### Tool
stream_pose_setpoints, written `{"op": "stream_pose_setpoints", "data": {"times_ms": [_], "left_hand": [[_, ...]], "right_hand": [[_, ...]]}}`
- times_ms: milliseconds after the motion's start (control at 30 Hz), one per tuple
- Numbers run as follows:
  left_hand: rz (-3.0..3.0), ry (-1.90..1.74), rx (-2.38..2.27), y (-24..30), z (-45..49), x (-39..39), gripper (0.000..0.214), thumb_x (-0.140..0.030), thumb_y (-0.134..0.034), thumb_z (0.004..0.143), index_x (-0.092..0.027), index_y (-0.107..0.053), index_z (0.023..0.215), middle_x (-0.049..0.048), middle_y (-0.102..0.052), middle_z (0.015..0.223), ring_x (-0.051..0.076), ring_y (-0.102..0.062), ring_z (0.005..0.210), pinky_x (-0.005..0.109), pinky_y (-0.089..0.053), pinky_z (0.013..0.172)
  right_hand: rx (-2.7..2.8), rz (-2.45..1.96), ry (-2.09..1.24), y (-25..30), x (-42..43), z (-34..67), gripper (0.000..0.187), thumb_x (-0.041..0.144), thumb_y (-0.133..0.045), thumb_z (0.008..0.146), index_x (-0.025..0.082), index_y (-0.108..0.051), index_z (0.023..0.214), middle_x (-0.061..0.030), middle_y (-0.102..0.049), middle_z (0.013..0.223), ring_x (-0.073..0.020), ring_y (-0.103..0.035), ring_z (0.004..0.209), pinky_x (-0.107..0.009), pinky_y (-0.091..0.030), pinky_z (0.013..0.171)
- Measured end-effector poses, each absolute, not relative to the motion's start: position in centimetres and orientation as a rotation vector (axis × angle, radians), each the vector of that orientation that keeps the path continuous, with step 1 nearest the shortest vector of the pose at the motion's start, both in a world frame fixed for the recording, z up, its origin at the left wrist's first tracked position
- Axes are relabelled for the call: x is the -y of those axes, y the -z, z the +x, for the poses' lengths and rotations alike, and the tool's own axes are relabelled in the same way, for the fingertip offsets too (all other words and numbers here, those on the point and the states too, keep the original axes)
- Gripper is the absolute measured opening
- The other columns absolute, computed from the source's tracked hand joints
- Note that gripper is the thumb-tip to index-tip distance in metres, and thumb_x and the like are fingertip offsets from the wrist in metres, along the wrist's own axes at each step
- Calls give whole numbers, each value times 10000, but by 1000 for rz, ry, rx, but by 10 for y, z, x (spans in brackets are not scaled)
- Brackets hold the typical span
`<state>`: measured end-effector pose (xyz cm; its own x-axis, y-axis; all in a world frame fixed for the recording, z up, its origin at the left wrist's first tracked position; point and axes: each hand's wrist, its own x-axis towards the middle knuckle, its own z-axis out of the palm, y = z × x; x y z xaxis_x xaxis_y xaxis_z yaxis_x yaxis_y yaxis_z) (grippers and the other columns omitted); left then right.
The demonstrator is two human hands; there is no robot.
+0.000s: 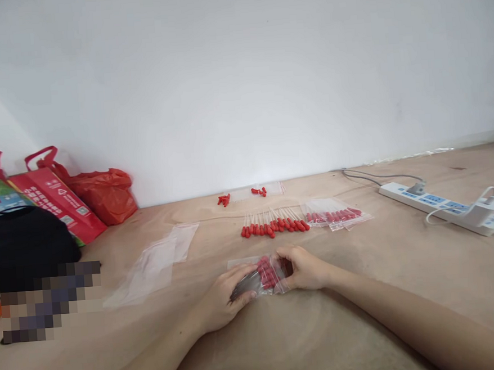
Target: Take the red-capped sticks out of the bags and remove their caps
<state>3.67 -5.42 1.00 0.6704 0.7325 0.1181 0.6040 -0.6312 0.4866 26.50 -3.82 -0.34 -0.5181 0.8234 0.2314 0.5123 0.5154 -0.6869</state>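
In front of me, both hands are on a clear zip bag (260, 286) with several red pieces (269, 272) inside. My left hand (221, 299) is closed round the bag's left end, where something dark (242, 287) shows; I cannot make out what it is. At the other end, my right hand (303, 268) pinches the bag between thumb and fingers. Just beyond the hands lies a row of thin pale sticks with red ends (271, 227). Filled clear bags (336, 212) of similar red-ended pieces lie to the right of that row.
Flat clear bags (163, 258) lie to the left. Small red pieces (224, 199) are near the wall, with another clear bag (275, 188). A white power strip (438, 205) with cables is at right. Red shopping bags (57, 201) and a black bag (27, 245) stand at left.
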Motion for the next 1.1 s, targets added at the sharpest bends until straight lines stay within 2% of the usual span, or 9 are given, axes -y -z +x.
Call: {"op": "stream_pose_setpoints", "data": {"times_ms": [100,300,433,600,733,867,1100], "left_hand": [[2461,-425,-1047,-8,36,54,439,-345,-463,830,-218,-408,1247,76,-479,1267,216,-445,1152,407,-358,967],[2436,-410,-1077,-5,35,53,437,-359,-450,836,-243,-396,1254,59,-456,1290,210,-427,1169,392,-343,981],[2425,-408,-1086,-5,34,53,439,-363,-456,829,-246,-401,1249,50,-461,1286,216,-422,1173,397,-334,987],[2427,-399,-1085,-5,34,53,441,-369,-456,828,-243,-401,1248,50,-462,1284,214,-422,1170,389,-335,985],[2429,-378,-1097,-5,34,52,447,-371,-449,832,-230,-393,1252,54,-455,1289,205,-417,1174,377,-333,987],[2421,-392,-1088,-5,34,52,447,-364,-456,829,-243,-393,1255,50,-446,1298,208,-409,1181,383,-329,990],[2413,-404,-1092,-5,34,52,446,-387,-454,829,-252,-405,1251,51,-454,1293,216,-414,1179,395,-330,989]], "right_hand": [[2205,-1089,-719,2,41,264,311,275,-743,504,180,-518,698,24,-541,704,-122,-471,697,-216,-362,597],[2109,-1041,-964,6,40,263,368,269,-731,524,186,-473,772,41,-522,697,-83,-458,596,-184,-361,515],[2150,-1030,-895,4,40,263,333,267,-722,531,184,-494,759,39,-532,687,-88,-468,615,-190,-363,544],[2198,-1079,-748,3,42,263,257,250,-714,519,177,-509,655,36,-516,658,-98,-457,630,-198,-352,557],[2149,-1092,-821,5,41,263,297,258,-707,529,177,-529,752,32,-537,684,-97,-467,626,-193,-360,540],[2205,-1100,-686,2,42,263,302,262,-723,511,178,-562,752,12,-554,738,-127,-482,718,-228,-377,631],[2097,-1113,-930,3,43,262,312,240,-710,527,178,-505,754,34,-530,686,-86,-462,593,-186,-367,515]]}}
